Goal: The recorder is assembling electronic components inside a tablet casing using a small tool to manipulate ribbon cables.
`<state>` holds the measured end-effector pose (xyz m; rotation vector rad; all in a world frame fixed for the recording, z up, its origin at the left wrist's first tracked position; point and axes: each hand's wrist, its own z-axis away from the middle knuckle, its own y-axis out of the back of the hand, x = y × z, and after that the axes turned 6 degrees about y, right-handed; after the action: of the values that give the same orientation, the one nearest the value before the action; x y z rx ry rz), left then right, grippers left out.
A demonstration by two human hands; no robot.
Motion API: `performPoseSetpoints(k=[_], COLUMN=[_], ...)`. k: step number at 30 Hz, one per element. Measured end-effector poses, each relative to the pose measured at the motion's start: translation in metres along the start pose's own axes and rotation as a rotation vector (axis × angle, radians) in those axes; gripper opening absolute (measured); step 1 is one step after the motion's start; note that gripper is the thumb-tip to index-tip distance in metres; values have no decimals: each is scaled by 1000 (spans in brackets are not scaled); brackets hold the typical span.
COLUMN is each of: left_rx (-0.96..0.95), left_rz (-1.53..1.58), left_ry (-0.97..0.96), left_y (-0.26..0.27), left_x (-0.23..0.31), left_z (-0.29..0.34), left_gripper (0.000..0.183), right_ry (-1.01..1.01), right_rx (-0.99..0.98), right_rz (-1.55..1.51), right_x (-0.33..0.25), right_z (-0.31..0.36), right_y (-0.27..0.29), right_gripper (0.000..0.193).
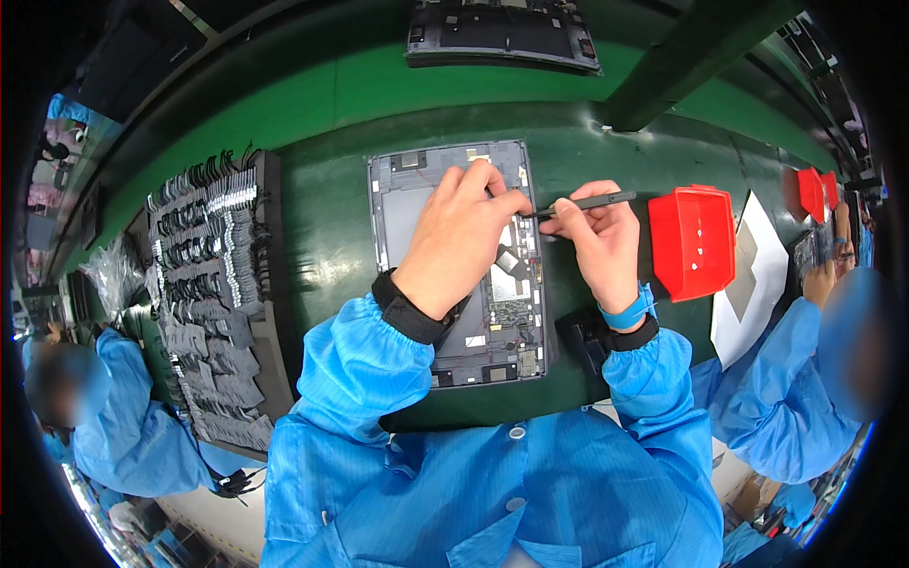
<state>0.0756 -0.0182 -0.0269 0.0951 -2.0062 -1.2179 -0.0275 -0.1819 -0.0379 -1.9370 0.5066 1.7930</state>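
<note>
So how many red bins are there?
3 that I can see: one right of the right hand, and two smaller-looking ones near the picture's right edge. Others may be hidden.

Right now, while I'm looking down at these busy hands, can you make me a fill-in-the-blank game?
1. The bin to the right of the open device is coloured ____.
2. The slim dark tool is held in the person's ____ hand.
3. The person's sleeves are ____.
4. The tray of parts lies to the ____ of the open device.

Missing words: red; right; blue; left.
</note>
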Motion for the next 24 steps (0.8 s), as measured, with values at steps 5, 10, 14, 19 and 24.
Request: performPoseSetpoints(k=[5, 10, 14, 19, 24], left_rx=[-6, -15, 4, 3, 10], left_rz=[6, 14, 18, 38, 57], left_ry=[1, 9, -7, -1, 4], left_y=[1, 1, -1, -2, -2], left_x=[0, -1, -3, -3, -4], left_z=[0, 0, 0, 0, 1], left_gripper=[26, 26, 25, 24, 25], right_ry=[181, 505, 328, 353, 435], right_rx=[-74, -324, -455, -477, -503], right_rz=[127, 755, 812, 791, 926], right_x=[-27, -42, -46, -48, -45], right_z=[4, 5, 8, 8, 2], right_y=[20, 24, 22, 16, 16], right_gripper=[11, 14, 23, 29, 27])
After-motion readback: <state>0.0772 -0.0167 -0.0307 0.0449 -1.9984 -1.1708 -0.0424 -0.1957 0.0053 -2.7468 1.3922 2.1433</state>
